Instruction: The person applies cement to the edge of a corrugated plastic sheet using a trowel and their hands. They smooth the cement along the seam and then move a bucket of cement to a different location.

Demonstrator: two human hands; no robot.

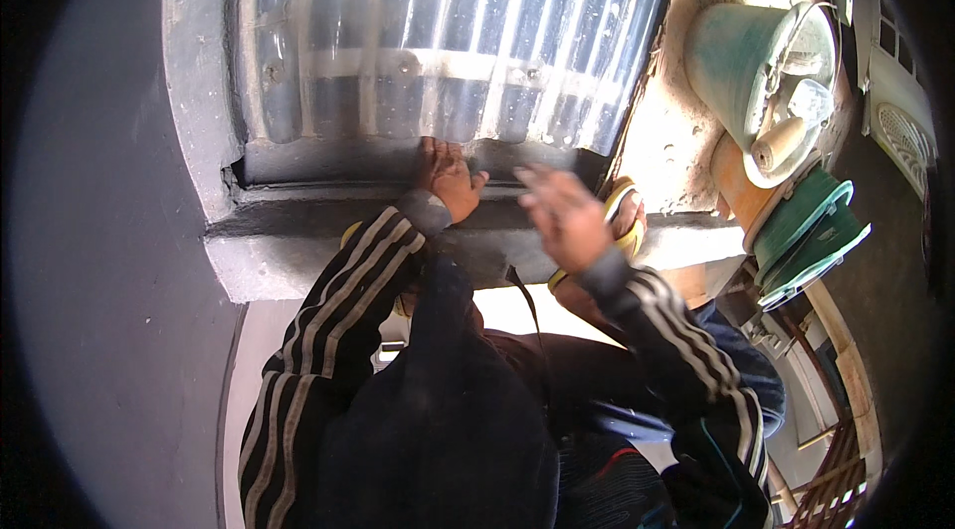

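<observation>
Grey ledge (279,265) crosses the middle of the frame, nearest of the surfaces, with a yellow-edged sandal (618,199) on a foot at its right end. Above it, right of centre, the right hand (567,221) is lifted and blurred, fingers loosely extended, with nothing showing in its grasp. To its left, the left hand (453,186) lies palm down on a dark strip (338,161), fingers straight, thumb apart, tips at the lower edge of a see-through corrugated sheet (458,12) (whether they reach beneath it, I cannot tell). That sheet fills the upper centre. My judgement is that the step in hand is feeling or steadying along this edge; the next move calls for a firm left palm and a settled right hand before pressing. Farther off, at upper right, a pale green bucket (731,62) tilts above an orange bucket (734,181) and a darker green bucket (806,231).
</observation>
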